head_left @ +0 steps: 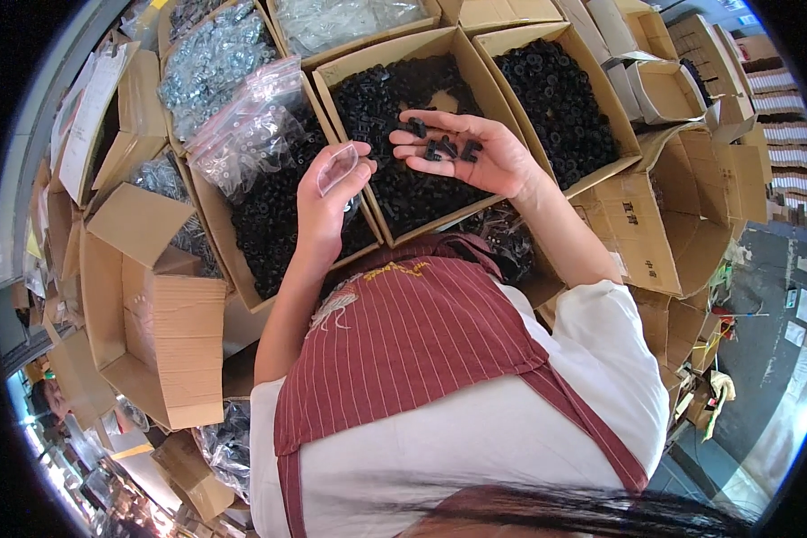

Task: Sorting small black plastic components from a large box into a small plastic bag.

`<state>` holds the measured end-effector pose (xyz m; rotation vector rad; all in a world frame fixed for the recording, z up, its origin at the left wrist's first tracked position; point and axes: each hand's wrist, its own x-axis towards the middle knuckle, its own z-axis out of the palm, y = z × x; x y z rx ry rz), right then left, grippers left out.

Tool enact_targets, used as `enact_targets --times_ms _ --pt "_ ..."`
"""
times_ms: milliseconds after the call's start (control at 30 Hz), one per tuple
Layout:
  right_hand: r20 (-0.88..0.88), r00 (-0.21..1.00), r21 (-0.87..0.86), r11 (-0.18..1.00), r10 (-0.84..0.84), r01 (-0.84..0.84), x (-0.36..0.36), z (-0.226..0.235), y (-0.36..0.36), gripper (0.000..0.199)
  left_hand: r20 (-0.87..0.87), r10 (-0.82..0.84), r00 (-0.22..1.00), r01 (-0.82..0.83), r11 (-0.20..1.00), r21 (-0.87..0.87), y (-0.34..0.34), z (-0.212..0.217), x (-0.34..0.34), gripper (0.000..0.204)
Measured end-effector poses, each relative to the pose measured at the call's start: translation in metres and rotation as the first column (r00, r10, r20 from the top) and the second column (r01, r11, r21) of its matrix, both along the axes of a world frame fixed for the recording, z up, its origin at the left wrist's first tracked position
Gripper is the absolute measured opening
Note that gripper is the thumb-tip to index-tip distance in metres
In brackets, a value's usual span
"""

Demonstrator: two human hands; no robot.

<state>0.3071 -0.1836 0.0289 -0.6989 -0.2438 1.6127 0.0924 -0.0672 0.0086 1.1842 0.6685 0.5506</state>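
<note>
Biggest first: three open cartons spread below the chest, the left carton [217, 224], the middle carton [387, 59] and the right carton [603, 172], the middle one deep in loose black parts [421, 202], the right one stocked with black ring-shaped parts [556, 99]. Over the left carton sprawl clear bags with small pale pieces [251, 134], limp and creased. Now to the hands! The right hand [489, 160] is out over the middle carton, palm up, fingers extended and slightly cupped, gripping nothing, just bearing a scatter of parts. Across from it, well apart, the left hand [327, 193] is half closed, thumb and fingers pinching a small clear plastic piece [338, 170]; whether that is a little bag or a stiffer sheet, I can't tell. It looks thin, light and slick, so an edge pinch seems the sound hold, with a light squeeze in case it bends. And down to the smallest players: a handful of small black pieces [470, 151], lying on the right hand's palm and finger bases. They look like moulded plastic or rubber, so light, fairly stiff and hard to break, by my reading; their stepped, notched shapes should give fingertips a purchase on the sides, one at a time, though a tilted palm could easily spill the lot.
</note>
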Motion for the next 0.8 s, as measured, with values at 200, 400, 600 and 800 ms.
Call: enact_targets --times_ms 200,400,600,800 --pt "0.08 0.996 -0.013 1.0 0.027 -0.026 0.004 -0.007 0.002 0.042 0.0 -0.032 0.999 0.032 0.999 0.02 -0.002 0.003 0.001 0.03" --pt "0.061 0.998 -0.092 0.996 0.004 0.001 0.006 -0.011 0.007 0.028 -0.004 -0.031 1.0 0.031 0.999 0.025 -0.005 0.001 -0.004 0.029" --pt "0.457 0.888 -0.121 0.993 0.049 0.008 0.036 -0.03 0.025 0.025 -0.004 0.011 1.0 -0.01 0.999 0.049 -0.005 0.008 -0.012 0.027" --pt "0.948 -0.229 -0.243 0.968 0.222 -0.064 0.071 -0.105 0.058 0.033 0.0 0.013 1.0 -0.013 0.999 0.035 -0.005 0.007 -0.016 0.026"
